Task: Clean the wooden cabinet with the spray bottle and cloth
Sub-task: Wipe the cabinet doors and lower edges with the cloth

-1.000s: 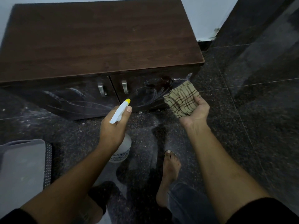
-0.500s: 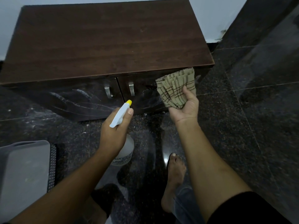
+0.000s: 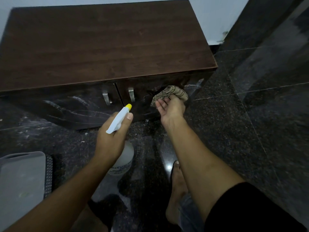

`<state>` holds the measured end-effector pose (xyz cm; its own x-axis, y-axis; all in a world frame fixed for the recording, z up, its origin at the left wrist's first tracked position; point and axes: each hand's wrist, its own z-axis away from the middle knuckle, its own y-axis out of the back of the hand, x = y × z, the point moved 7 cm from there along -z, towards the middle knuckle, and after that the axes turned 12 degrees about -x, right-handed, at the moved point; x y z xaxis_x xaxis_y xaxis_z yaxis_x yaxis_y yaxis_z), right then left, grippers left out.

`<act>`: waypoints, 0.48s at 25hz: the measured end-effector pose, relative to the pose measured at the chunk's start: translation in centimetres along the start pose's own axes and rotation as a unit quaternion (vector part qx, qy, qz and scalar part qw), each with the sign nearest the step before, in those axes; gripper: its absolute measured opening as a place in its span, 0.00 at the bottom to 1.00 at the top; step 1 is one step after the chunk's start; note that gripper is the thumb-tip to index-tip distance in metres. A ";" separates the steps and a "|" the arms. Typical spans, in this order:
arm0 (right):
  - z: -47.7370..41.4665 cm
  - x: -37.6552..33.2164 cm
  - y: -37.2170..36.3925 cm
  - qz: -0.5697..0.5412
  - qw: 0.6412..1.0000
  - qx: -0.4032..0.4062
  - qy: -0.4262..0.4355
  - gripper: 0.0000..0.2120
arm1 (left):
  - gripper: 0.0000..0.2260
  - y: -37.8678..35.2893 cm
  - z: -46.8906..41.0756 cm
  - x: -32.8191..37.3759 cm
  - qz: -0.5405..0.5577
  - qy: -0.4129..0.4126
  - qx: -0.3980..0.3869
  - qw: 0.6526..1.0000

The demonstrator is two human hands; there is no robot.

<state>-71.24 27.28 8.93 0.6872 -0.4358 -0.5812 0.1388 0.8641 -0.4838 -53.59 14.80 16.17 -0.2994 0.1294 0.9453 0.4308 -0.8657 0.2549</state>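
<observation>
Cabinet: the wooden cabinet (image 3: 103,46) stands on the floor against the pale wall (image 3: 214,15) straight ahead of us; we look down on its dark brown top, which is bare.
Cabinet front: two doors with a metal handle each, the left handle (image 3: 106,97) and the right handle (image 3: 131,94), just either side of the centre seam; pale streaks run across the left door and near the right edge of the right door.
Cloth: our right hand (image 3: 170,108) bunches the beige checked cloth (image 3: 169,94) and presses it against the upper part of the right door, between the right handle and the cabinet's right corner.
Spray bottle: our left hand (image 3: 111,138) is wrapped round the spray bottle (image 3: 122,148), forefinger along the white head, yellow nozzle aimed at the door seam, clear of the doors.
Floor: dark speckled polished tiles (image 3: 225,131) with pale specks and smears below the doors.
Edges: the top's front edge overhangs the doors; its right front corner sits just above the cloth.
Open room: bare tiles spread wide to the right of the cabinet up to a dark wall panel (image 3: 267,22); to the lower left a grey plastic bin (image 3: 18,181) sits close by our left arm.
Foot: our bare foot (image 3: 177,190) rests on the tiles below the right arm.
</observation>
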 end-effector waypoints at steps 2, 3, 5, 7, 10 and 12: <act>0.5 -0.7 0.3 0.047 0.998 -0.001 0.040 0.18 | 0.12 -0.1 0.0 0.0 0.010 0.000 -0.003 1.000; 0.5 -1.2 0.3 0.070 0.996 -0.001 0.061 0.20 | 0.11 -0.1 0.0 0.0 0.012 -0.001 -0.004 1.000; 0.5 -2.5 -0.1 0.066 0.994 -0.022 0.088 0.21 | 0.08 -0.3 -0.2 0.1 0.009 -0.003 -0.004 1.000; 0.4 -3.3 -0.7 -0.017 0.996 -0.046 0.072 0.19 | 0.07 -0.7 -0.4 0.0 0.004 -0.001 -0.005 1.000; -0.1 -2.7 -0.8 -0.108 0.993 -0.042 0.031 0.18 | 0.05 -1.0 -0.8 0.1 0.007 -0.006 -0.007 1.000; -0.3 -2.2 -0.4 -0.129 0.991 -0.030 0.013 0.13 | 0.06 -1.4 -1.1 0.3 0.007 -0.009 -0.016 1.000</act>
<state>-73.02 27.80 10.17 0.6155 -0.6469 -0.4502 0.2642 0.7075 -0.6554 -55.24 15.51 15.86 -0.2780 0.1257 0.9523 0.4073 -0.8825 0.2353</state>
